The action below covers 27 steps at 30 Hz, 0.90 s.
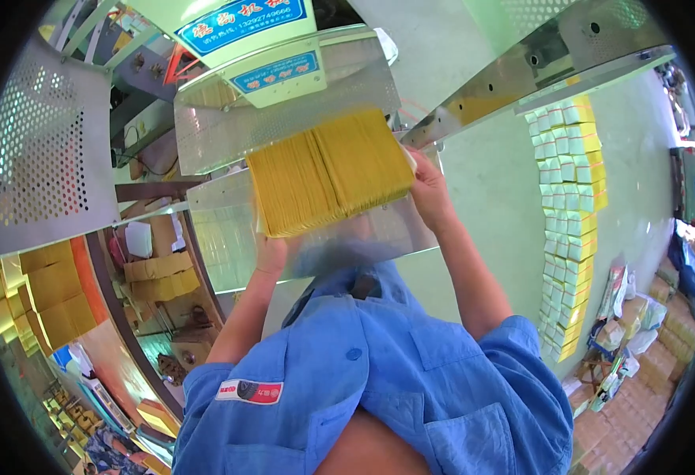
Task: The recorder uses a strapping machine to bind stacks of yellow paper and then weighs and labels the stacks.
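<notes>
Between my two hands is a thick block of yellow paper (367, 162), with many thin edges on its upper face and a dark line dividing it into two parts. My left hand (270, 252) is at its lower left corner, fingers mostly hidden beneath and behind it. On the right end, my right hand (428, 186) closes round the block, and a bit of white shows by its fingers. Below the block lies a shiny metal tray (229, 257). Whether the block touches the tray I cannot tell.
A pale green machine (276, 87) with blue labels stands ahead, behind a perforated metal plate (205, 127). A metal beam (513, 71) juts in at upper right. Rows of white-and-yellow bundles (569, 229) line the floor at right. Brown cardboard (58, 289) is stacked at left.
</notes>
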### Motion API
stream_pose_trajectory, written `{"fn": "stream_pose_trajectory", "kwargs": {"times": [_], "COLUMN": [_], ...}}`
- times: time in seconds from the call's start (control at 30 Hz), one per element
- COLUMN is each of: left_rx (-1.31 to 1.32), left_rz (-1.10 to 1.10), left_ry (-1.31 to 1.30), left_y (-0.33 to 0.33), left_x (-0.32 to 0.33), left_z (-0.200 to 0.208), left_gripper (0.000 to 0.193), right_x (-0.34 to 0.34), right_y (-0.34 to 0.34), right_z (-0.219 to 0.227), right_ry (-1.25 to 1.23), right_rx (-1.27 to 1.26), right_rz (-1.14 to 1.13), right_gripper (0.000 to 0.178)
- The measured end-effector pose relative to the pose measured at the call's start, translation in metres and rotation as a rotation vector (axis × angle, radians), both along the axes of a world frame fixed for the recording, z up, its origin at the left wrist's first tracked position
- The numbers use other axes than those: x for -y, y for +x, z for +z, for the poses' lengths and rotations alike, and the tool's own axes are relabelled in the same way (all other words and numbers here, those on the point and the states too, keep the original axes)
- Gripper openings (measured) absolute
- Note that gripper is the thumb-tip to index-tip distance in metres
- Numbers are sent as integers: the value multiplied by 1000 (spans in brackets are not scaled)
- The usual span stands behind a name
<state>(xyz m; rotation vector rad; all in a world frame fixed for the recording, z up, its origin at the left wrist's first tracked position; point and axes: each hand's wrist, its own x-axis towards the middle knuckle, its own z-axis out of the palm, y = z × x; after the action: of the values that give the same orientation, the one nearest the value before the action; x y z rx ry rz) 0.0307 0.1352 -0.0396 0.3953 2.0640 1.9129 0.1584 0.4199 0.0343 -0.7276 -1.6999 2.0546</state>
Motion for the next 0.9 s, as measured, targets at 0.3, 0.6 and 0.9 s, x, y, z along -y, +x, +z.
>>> {"fn": "stream_pose_trajectory", "kwargs": {"times": [0.3,0.6,0.9], "left_rx": [27,427,518], "left_rz": [-176,-39,-96], "left_ry": [63,471,652], "left_y": [11,18,22], "left_x": [-37,-49,-55], "left_z": [-60,-23,-24], "left_gripper": [40,48,44], "right_x": [-21,31,34], "right_y": [30,-23,-59], "right_z": [-23,139,140], "right_ry": [13,1328,1461], "right_rx": [10,-60,94], "right_rz": [-339,192,365], "right_gripper": [20,53,74]}}
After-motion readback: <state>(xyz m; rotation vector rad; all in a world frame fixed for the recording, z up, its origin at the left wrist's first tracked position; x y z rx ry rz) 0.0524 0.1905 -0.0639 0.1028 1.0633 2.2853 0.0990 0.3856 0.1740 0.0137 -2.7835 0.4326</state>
